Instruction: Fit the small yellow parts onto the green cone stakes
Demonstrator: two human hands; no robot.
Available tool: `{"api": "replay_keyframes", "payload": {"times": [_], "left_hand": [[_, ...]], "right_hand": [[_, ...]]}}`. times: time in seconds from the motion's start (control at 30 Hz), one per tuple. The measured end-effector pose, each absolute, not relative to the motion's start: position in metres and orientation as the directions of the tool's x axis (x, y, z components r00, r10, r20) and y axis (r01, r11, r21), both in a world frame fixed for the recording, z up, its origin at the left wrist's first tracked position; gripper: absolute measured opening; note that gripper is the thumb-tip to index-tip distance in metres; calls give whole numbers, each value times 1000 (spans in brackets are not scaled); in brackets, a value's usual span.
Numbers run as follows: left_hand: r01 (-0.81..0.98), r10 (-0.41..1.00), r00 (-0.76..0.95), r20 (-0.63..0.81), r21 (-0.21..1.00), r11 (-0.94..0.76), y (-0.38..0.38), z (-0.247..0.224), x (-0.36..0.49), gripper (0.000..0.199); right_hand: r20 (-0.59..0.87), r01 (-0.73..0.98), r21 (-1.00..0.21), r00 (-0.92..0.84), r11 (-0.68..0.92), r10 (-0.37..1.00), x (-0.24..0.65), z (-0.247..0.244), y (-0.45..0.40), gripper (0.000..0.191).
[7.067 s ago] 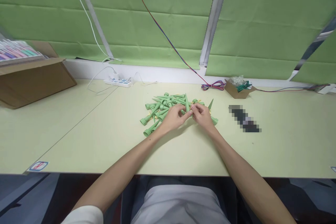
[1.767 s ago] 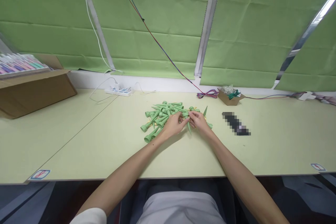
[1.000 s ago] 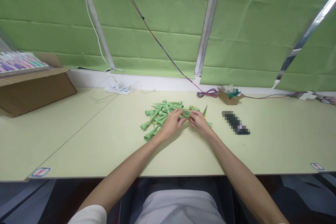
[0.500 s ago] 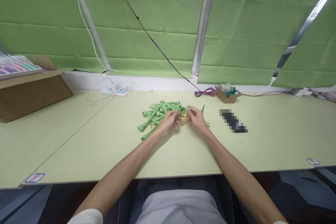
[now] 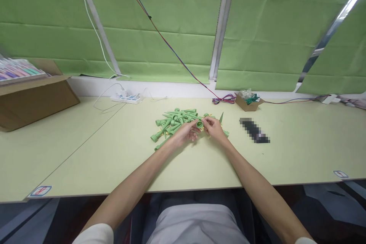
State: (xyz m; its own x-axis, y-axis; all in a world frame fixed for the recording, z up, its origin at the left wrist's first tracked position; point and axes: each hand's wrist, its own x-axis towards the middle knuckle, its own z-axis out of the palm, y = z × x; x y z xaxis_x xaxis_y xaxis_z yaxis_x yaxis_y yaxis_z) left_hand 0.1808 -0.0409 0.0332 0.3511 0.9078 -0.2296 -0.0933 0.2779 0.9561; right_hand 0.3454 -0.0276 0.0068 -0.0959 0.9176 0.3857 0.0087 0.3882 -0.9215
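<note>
A green plastic watering spike (image 5: pixel 199 124) with a round open end facing me is between my two hands. My left hand (image 5: pixel 186 134) holds it by the thumb and forefinger, its other fingers loosely curled below. My right hand (image 5: pixel 213 127) is closed in a pinch at the rim of that open end; what its fingertips grip is too small to make out. Under and behind my hands lies a heap of similar green spikes (image 5: pixel 168 124), pointed at one end and wide at the other. Small yellow pieces (image 5: pixel 211 115) show among them, partly covered by my hands.
A small cardboard box (image 5: pixel 247 104) with crumpled plastic stands behind, beside coiled red and blue wire (image 5: pixel 223 99). A blurred dark object (image 5: pixel 254 130) lies to the right. At the left are a power strip (image 5: pixel 127 98) and a big carton (image 5: pixel 37 103) with pens.
The round open end of the spike has come slightly nearer to me. My left fingers have loosened and spread a little, and my right fingertips now meet the rim.
</note>
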Motion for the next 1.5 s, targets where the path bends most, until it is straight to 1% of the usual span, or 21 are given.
{"api": "replay_keyframes", "payload": {"times": [0.13,0.3,0.4,0.5,0.57,0.67,0.77,0.97,1.1,1.23,1.3,1.37,1.43,1.5], "left_hand": [[-100,914,335,-227,957,274,-41,34,181,31],[-90,931,328,-158,976,197,-43,33,181,26],[-12,940,331,-83,996,92,-43,30,181,31],[108,939,342,43,990,-85,-46,30,180,36],[203,931,347,113,960,-192,-49,32,180,36],[329,920,346,183,894,-302,-52,35,180,30],[395,899,344,270,827,-400,-52,35,179,24],[549,858,313,407,659,-513,-45,26,178,15],[573,785,362,503,544,-613,-43,19,177,19],[583,753,390,529,491,-647,-44,15,177,25],[603,765,370,527,490,-630,-46,15,178,26],[605,786,324,527,523,-600,-48,18,180,27],[587,810,258,527,581,-564,-49,21,181,26],[548,853,192,486,668,-504,-48,25,182,28]], "right_hand": [[361,15,-931,-106,364,927,345,6,-27,48],[355,37,-932,-127,362,926,346,6,-27,48],[354,70,-929,-118,363,928,346,4,-27,48],[351,109,-925,-113,363,930,347,3,-27,49],[344,116,-927,-113,356,932,348,3,-27,48],[329,103,-935,-107,339,938,348,3,-26,46],[316,80,-943,-98,324,944,348,3,-26,45],[292,59,-952,-122,301,948,347,0,-24,47],[269,44,-960,-125,276,955,348,-1,-24,48],[245,-14,-969,-134,245,960,346,0,-26,49],[244,-41,-970,-131,240,961,345,1,-25,49],[255,-64,-966,-100,249,962,345,1,-23,49],[270,-85,-960,-38,266,962,346,1,-21,49],[279,-109,-954,29,280,960,347,1,-20,47]]}}
